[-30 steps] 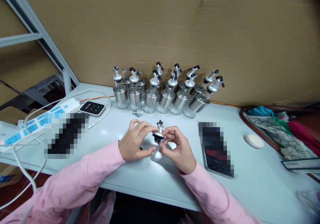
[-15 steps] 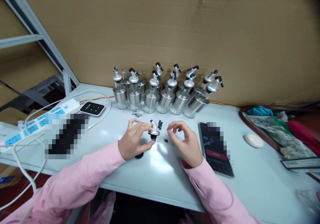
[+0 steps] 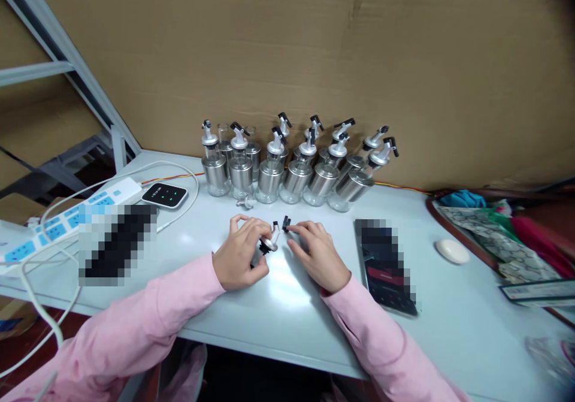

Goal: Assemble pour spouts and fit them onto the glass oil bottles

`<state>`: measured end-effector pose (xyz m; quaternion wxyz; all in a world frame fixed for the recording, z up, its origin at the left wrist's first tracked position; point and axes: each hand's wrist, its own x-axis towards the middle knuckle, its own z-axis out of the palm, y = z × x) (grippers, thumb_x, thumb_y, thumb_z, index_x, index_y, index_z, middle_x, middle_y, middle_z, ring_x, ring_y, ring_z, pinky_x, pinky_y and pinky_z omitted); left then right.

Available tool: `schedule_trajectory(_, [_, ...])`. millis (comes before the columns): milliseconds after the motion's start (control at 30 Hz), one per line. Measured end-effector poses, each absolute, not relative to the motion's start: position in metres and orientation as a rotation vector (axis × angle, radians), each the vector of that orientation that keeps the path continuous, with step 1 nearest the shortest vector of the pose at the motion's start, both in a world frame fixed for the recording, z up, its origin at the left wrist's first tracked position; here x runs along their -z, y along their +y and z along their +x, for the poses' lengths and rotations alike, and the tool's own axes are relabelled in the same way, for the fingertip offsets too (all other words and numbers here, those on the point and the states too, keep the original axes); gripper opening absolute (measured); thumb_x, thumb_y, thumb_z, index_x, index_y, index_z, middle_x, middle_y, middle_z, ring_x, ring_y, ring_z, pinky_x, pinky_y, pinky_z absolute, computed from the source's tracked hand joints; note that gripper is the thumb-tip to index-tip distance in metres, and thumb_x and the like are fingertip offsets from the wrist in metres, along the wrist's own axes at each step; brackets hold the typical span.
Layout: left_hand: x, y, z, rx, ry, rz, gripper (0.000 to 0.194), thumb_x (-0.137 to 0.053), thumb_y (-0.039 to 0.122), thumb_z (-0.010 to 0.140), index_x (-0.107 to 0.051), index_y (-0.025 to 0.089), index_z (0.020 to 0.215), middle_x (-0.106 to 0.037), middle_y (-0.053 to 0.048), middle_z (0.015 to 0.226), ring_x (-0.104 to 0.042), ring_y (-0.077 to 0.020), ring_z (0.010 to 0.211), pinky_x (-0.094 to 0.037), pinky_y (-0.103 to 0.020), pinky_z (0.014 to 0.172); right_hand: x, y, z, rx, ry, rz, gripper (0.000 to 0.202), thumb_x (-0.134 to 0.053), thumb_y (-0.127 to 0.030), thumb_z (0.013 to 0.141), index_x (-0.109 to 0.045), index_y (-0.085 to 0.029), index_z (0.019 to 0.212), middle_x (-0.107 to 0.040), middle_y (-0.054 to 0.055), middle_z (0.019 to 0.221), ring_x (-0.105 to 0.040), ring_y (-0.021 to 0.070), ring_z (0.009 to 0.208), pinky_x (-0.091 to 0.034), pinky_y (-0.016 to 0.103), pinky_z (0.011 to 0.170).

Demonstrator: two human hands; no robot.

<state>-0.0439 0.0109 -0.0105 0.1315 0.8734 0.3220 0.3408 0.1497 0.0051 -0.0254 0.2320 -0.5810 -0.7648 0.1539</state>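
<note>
A silver pourer head point(image 3: 270, 243) with a black ribbed stopper is held tilted in the fingers of my left hand point(image 3: 242, 253), a black piece at its spout tip. My right hand point(image 3: 320, 254) is just to the right, its index fingertip at a small black lever piece point(image 3: 286, 223) lying on the table; the thumb is apart from the index finger. Behind both hands stand several glass bottles with steel sleeves point(image 3: 271, 177), most topped by silver pourers with black levers. A loose silver pourer part point(image 3: 245, 202) lies in front of them.
On the left are a power strip point(image 3: 72, 216), white cables, a small black device point(image 3: 165, 195) and a blurred dark object. A phone point(image 3: 384, 270) and a white oval object point(image 3: 452, 251) lie on the right, beside a bag point(image 3: 487, 228). Cardboard rises behind.
The pourer head has tilted over in my left hand. My right hand has moved left, its index finger reaching the black lever piece. The small black bit between the hands no longer shows.
</note>
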Motion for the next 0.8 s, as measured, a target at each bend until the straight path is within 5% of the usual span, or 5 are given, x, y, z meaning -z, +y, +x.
schedule_trajectory(333, [0.015,0.012,-0.045,-1.031,0.963,2.456,0.029,-0.037,0.006,0.057,-0.031,0.020,0.082,-0.050,-0.003,0.081,-0.052,-0.0201,0.086,-0.029,-0.040,0.082,0.023,0.004,0.148,-0.505,-2.102,-1.596,0.009,-0.054,-0.017,0.079,-0.061,-0.023,0.080,-0.061,0.005,0.093,-0.050,0.0245,0.092,-0.035,0.040,0.077])
schedule_trajectory(533, [0.013,0.012,-0.043,-1.088,0.988,2.377,0.026,-0.036,0.004,0.059,-0.033,0.020,0.079,-0.052,-0.004,0.081,-0.051,-0.0187,0.081,-0.036,-0.032,0.072,0.018,0.003,0.147,-0.599,-1.932,-1.382,0.008,-0.047,-0.016,0.082,-0.053,-0.021,0.082,-0.060,0.008,0.100,-0.051,0.0234,0.099,-0.038,0.040,0.084])
schedule_trajectory(800, [0.015,0.013,-0.046,-0.979,1.000,2.424,0.026,-0.034,0.007,0.060,-0.035,0.019,0.083,-0.054,-0.004,0.080,-0.049,-0.0192,0.075,-0.037,-0.036,0.074,0.005,-0.006,0.144,-0.602,-1.784,-1.162,0.006,-0.043,-0.020,0.085,-0.048,-0.022,0.083,-0.058,0.011,0.112,-0.051,0.0224,0.101,-0.040,0.037,0.079])
